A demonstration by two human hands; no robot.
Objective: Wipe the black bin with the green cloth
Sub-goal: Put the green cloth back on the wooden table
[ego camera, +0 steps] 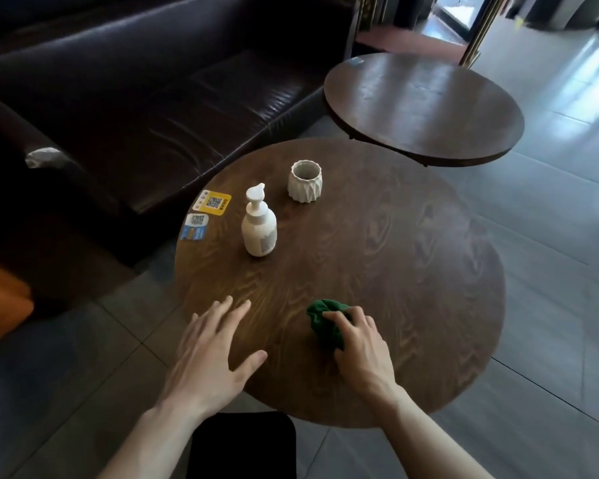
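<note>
A crumpled green cloth (324, 323) lies on the near part of the round wooden table (412, 271). My right hand (363, 350) rests on top of it with the fingers curled over the cloth. My left hand (210, 354) hovers over the table's near left edge, palm down and fingers spread, holding nothing. A black boxy object (242, 444), possibly the black bin, sits on the floor below the table's near edge, between my forearms; only its top shows.
A white pump bottle (259, 226) and a white ribbed cup (305, 181) stand on the table's far left half. Two QR-code stickers (206, 212) lie at its left rim. A second round table (426, 108) stands beyond, and a dark leather sofa (135, 91) is left.
</note>
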